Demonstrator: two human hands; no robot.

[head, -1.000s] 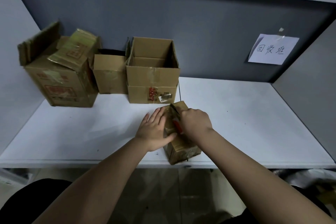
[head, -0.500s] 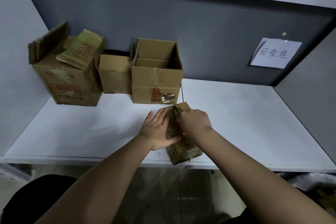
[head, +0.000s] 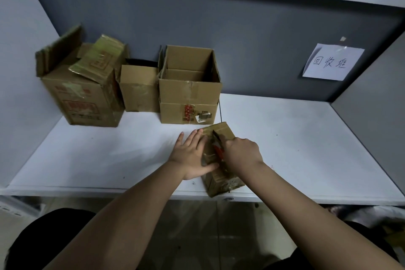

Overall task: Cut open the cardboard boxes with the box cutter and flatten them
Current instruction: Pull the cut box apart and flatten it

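A small taped cardboard box (head: 223,178) lies at the front edge of the white table (head: 295,149). My left hand (head: 190,155) presses flat against its left side, fingers straight and thumb on the top. My right hand (head: 242,153) grips a red box cutter (head: 217,146), its blade tip on the box top along the tape seam. Three open cardboard boxes stand at the back left: a large one (head: 82,94), a small one (head: 139,87) and a medium one (head: 189,92).
A paper sign (head: 333,62) with handwriting is taped to the dark back wall at the right. Side panels close the table in at left and right. A shelf runs overhead. My knees and the floor show below the table's front edge.
The view has shifted slightly. Both hands stay on the small box, and the cutter has barely moved along the top seam.
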